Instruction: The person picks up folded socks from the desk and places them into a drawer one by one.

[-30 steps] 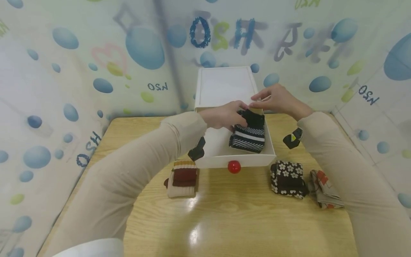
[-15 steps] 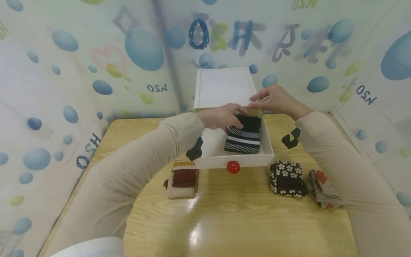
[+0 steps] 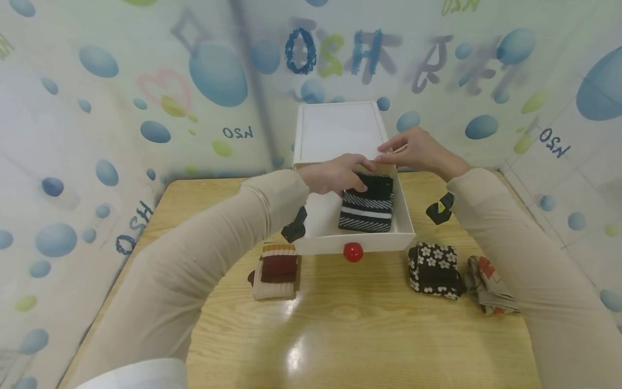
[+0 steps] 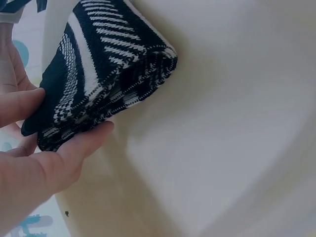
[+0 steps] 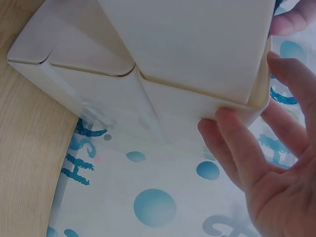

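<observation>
In the head view a white box with a drawer (image 3: 311, 244) pulled toward me stands at the table's back. Inside the drawer sits a folded pair of black-and-white striped socks (image 3: 366, 208). My left hand (image 3: 332, 174) pinches its far left part. The left wrist view shows thumb and fingers on either side of the folded socks (image 4: 94, 64), above the white drawer floor. At the back right, my right hand (image 3: 420, 154) grips the corner of the white box (image 5: 192, 96), its fingers bent against the outer wall.
A red knob (image 3: 353, 252) sits on the drawer front. To its left lie folded maroon-and-beige socks (image 3: 276, 275) on the wooden table (image 3: 340, 335). At the right are folded floral black socks (image 3: 437, 267) and a grey-and-red folded pair (image 3: 491, 286). A patterned wall stands behind.
My left hand has lowered the striped socks and shifted them slightly left; they now lie flatter in the drawer. My right hand has stayed at the box corner.
</observation>
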